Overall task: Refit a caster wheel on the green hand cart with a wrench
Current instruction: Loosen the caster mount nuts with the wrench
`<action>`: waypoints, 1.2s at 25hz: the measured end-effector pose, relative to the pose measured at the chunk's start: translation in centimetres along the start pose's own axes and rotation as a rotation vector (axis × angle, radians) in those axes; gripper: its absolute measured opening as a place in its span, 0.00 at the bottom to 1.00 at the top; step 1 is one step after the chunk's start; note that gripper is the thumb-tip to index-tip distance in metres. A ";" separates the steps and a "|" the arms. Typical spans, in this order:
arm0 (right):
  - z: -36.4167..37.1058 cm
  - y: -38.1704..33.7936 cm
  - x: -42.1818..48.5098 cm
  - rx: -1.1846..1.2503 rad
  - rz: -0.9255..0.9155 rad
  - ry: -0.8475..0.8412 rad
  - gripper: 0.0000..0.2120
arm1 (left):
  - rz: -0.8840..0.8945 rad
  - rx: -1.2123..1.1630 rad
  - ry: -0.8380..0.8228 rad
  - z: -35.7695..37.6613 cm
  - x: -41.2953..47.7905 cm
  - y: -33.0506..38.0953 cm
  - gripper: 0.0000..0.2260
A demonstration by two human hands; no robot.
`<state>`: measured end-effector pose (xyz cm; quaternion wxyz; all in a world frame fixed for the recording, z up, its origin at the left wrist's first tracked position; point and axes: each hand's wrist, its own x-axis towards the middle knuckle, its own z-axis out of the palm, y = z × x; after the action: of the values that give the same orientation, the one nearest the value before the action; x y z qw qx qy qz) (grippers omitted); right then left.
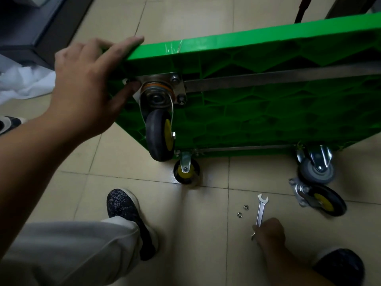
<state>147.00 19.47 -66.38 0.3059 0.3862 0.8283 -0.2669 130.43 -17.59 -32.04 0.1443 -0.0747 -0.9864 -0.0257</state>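
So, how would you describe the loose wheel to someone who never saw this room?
Find the green cart standing on its edge on the tiled floor, then its lower right corner, where a grey wheel is mounted. Just below lies a black wheel with a yellow hub. Unlike that grey wheel, it is attached to nothing.

— What's underfoot?
— Pale beige floor tiles (72,195) with dark grout lines, faintly glossy in dim light.
— And in the upper left?
— A dark grey cabinet (31,27), with crumpled white sheeting (24,83) at its foot.
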 end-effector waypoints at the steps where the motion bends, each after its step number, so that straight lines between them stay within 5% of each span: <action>1: -0.1 0.0 0.1 0.010 -0.004 -0.003 0.11 | -0.002 0.005 0.003 0.0 0.0 0.0 0.28; 10: -1.7 -1.5 -1.9 0.205 -0.105 -0.065 0.03 | 0.003 0.019 -0.054 -0.5 0.4 0.3 0.26; 15: -7.4 -5.2 -4.7 0.381 -0.406 -0.116 0.03 | -0.025 -0.112 -0.193 -2.8 1.6 0.7 0.29; 23: -20.7 -12.0 -11.4 0.137 -0.944 -0.216 0.09 | -0.122 -0.207 -0.177 -3.0 3.4 3.8 0.24; 30: -25.2 -18.4 -19.5 -0.132 -1.294 0.239 0.08 | -0.054 -0.314 -0.232 -3.6 2.3 2.7 0.27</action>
<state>134.71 16.97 -31.84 0.0128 -0.1822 0.9361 -0.3007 129.69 -14.89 -27.90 0.0154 -0.0724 -0.9819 -0.1744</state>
